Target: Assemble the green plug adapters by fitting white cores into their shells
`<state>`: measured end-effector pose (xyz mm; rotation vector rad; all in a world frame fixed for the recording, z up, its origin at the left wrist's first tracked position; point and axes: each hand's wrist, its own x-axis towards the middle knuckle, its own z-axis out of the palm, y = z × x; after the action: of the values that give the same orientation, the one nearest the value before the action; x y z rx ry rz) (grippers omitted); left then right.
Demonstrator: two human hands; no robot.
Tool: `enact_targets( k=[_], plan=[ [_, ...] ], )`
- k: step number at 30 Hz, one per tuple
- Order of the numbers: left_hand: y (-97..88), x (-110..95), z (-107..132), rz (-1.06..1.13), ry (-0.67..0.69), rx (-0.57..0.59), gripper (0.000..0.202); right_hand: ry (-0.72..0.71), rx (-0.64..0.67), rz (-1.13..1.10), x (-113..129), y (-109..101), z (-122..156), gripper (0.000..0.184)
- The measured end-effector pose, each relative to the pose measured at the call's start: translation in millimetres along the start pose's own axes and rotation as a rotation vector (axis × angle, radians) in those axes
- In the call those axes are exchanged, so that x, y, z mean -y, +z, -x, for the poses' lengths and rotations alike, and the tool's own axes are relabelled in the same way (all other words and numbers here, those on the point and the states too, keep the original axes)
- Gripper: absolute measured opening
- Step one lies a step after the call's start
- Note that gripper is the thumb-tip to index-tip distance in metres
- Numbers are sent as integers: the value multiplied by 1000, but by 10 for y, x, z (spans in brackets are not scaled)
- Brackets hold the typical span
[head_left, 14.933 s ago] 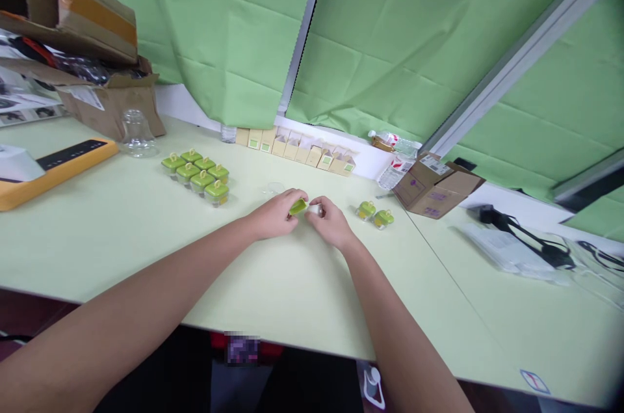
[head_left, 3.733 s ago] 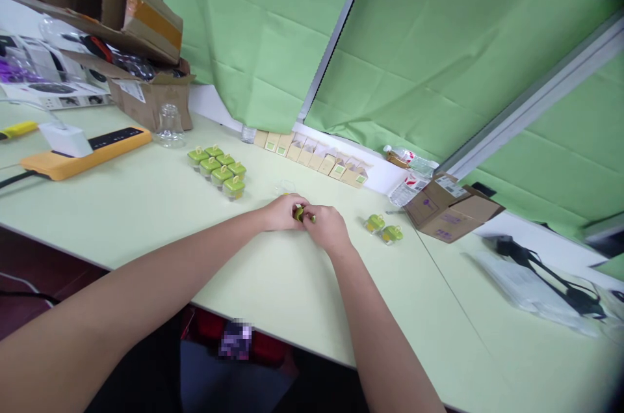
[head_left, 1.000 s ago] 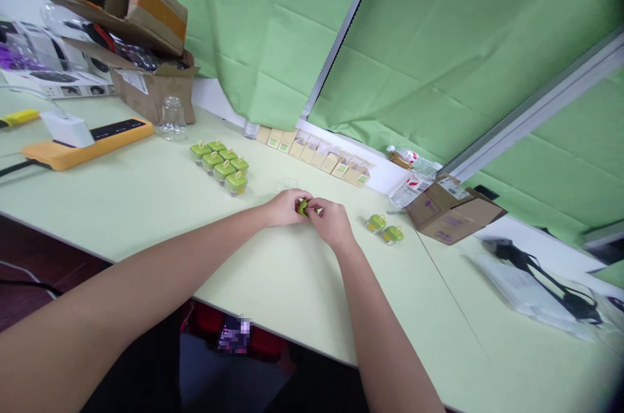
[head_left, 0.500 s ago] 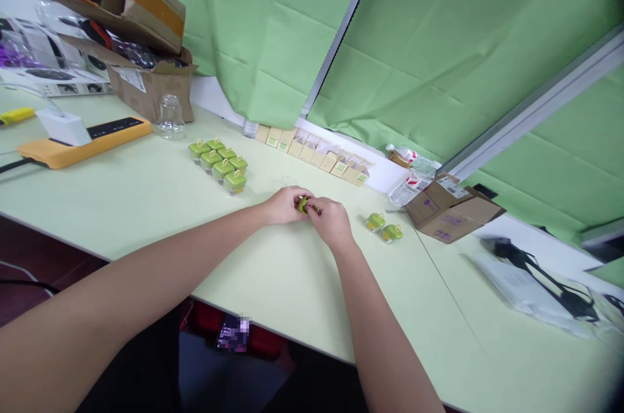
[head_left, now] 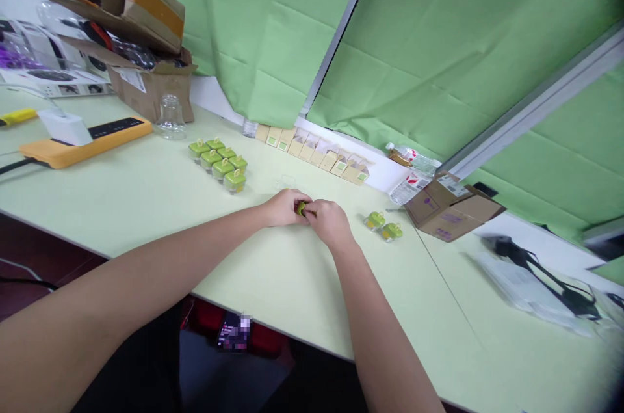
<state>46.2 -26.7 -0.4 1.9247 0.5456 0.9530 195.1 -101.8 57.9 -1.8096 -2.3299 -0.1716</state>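
Saw at the far left of the desk (head_left: 273,283) a yellow-handled tool (head_left: 22,116), then an orange power strip (head_left: 112,135) with a white adapter (head_left: 65,127) seated on top and a dark cord (head_left: 12,166) off its left end. Noted, farther back, two cardboard boxes (head_left: 153,95), one stacked tilted on the other, and a clear vessel (head_left: 170,119) standing neck up just in front of the lower one. Counted seven green-lidded containers (head_left: 223,169) next, clustered in two slanting rows, clear below the lids. Found a faint see-through item (head_left: 285,183) lying just behind the left hand (head_left: 283,207). Held a small green piece (head_left: 301,209) near the middle of the desk, curled in the left hand and pinched narrowly by the right hand (head_left: 328,219) at its right side. Could not tell its full shape, partly hidden in the grip. Followed, behind the hands, a row of tan cartons (head_left: 319,155) set side by side against a low white wall (head_left: 379,184) below green curtains (head_left: 414,42). Spotted two lidded containers (head_left: 375,221) to the right of the hands, just beside each other, with yellow inside, near some plastic bottles (head_left: 409,188) and another cardboard box (head_left: 451,211). Made out at the far right a flat heap of clear plastic sheets (head_left: 509,279) with a black cable (head_left: 541,273) lying across it.
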Motion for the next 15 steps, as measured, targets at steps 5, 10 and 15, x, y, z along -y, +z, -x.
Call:
enact_targets(
  k=[5, 10, 15],
  plan=[
    [-16, -18, -14, 7, 8, -20, 35, -3, -6, -29, 19, -51, 21, 27],
    [-34, -59, -1, -50, 31, -21, 27, 14, -39, -59, 21, -3, 7, 28],
    [-19, -67, 24, -38, 30, 2, 24, 40, -53, -136, -22, 64, -7, 26]
  ],
)
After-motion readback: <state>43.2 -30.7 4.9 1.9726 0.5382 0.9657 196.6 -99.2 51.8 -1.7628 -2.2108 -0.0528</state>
